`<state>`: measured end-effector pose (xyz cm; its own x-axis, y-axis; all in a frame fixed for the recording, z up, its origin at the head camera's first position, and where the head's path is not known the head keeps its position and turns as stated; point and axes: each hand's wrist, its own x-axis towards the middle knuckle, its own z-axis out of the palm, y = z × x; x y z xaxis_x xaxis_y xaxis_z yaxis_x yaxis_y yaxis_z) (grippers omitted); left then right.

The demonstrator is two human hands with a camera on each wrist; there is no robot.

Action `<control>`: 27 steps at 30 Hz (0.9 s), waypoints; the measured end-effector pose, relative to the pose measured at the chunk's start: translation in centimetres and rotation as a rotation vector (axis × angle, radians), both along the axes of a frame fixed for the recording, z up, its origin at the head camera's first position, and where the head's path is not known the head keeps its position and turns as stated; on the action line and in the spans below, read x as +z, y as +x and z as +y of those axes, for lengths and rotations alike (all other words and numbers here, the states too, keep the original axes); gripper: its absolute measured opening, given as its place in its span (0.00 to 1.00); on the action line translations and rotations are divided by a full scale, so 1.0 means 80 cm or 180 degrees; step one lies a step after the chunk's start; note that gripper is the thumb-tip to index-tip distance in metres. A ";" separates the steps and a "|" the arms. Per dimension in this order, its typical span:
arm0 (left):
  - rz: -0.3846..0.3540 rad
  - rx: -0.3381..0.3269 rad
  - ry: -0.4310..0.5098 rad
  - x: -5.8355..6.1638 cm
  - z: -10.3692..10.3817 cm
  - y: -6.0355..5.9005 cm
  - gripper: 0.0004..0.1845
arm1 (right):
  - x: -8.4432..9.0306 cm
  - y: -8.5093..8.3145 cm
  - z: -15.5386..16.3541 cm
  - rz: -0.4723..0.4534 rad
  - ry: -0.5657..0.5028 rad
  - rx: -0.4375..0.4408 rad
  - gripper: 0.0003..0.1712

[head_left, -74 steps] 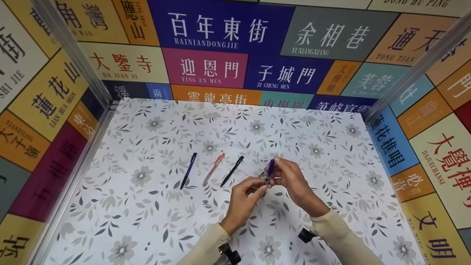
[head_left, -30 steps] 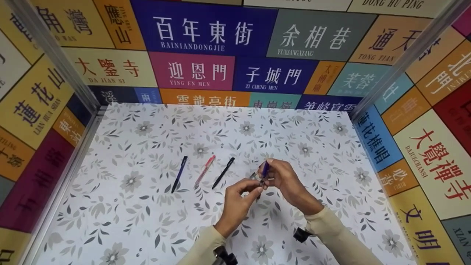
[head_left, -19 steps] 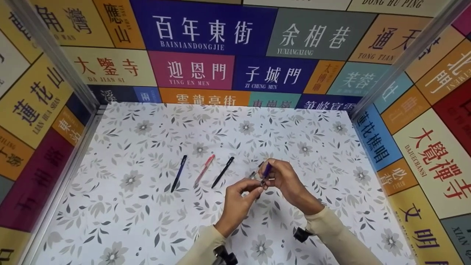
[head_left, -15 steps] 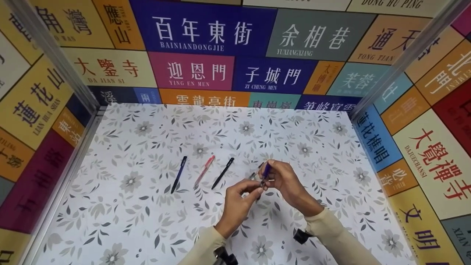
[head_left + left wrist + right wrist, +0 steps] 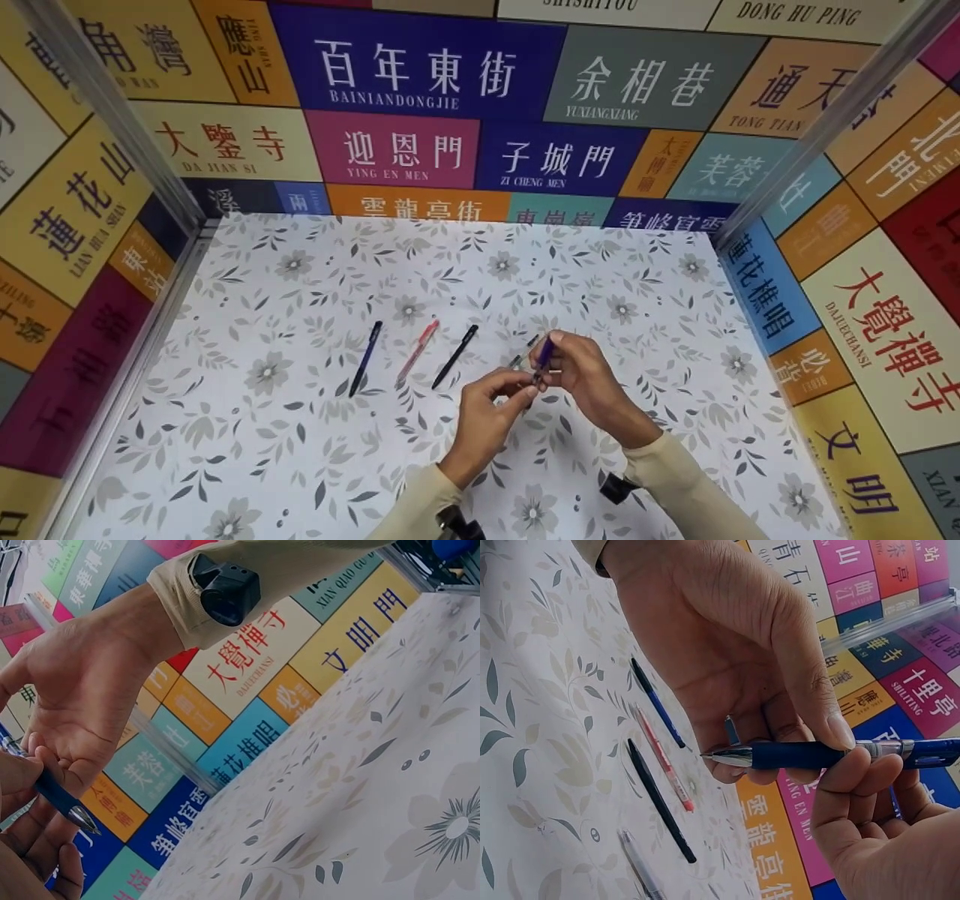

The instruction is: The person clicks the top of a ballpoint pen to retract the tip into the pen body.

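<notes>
Both hands hold one blue pen (image 5: 799,755) with a silver tip, dark blue grip and clear section. My right hand (image 5: 589,386) pinches the blue grip between thumb and fingers, near the tip. My left hand (image 5: 487,420) pinches the clear section, close to the clip end. In the left wrist view the pen's tip points down and to the right, past the right hand's curled fingers. A small blue piece (image 5: 731,729) shows between the right hand's fingers. Just beyond the hands, a clear-barrelled pen (image 5: 523,352) lies on the table, partly covered by them.
Left of the hands, a blue-and-black pen (image 5: 366,358), a pink pen (image 5: 418,351) and a black pen (image 5: 455,356) lie slanted in a row. The flower-patterned tabletop (image 5: 337,465) is bordered by panels (image 5: 390,150) printed with colourful signs.
The head view has shifted since the oldest frame. The hands keep the pen between them with only small finger movement, and the clear-barrelled pen beyond them shows more.
</notes>
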<state>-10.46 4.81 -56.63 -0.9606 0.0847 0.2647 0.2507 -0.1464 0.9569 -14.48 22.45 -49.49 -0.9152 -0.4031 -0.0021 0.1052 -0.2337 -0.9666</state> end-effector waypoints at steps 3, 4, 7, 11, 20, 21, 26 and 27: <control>0.0009 0.0003 -0.0019 -0.001 0.001 0.001 0.05 | -0.002 0.001 0.001 0.0003 0.0004 -0.0010 0.23; 0.0019 0.0016 -0.0017 -0.002 0.001 0.001 0.05 | -0.003 0.002 0.001 0.0009 0.0001 -0.0019 0.23; 0.0031 0.0071 -0.0012 -0.003 0.001 0.001 0.05 | -0.006 0.003 0.001 0.0019 0.0006 -0.0060 0.19; -0.0007 0.0113 -0.0040 -0.005 0.001 0.000 0.05 | -0.011 0.005 0.002 0.0008 0.0075 -0.0119 0.12; -0.0076 0.0261 -0.0267 -0.024 0.001 -0.010 0.06 | -0.023 0.003 0.013 -0.0054 0.0526 -0.0602 0.14; -0.0087 0.0288 -0.0299 -0.027 0.001 -0.011 0.06 | -0.025 0.003 0.015 -0.0051 0.0580 -0.0665 0.14; -0.0149 0.0353 -0.0515 -0.044 0.004 -0.016 0.06 | -0.030 0.003 0.024 -0.0039 0.0732 -0.0909 0.12; -0.0148 0.0357 -0.0572 -0.047 0.004 -0.017 0.06 | -0.030 0.004 0.025 -0.0041 0.0732 -0.0934 0.12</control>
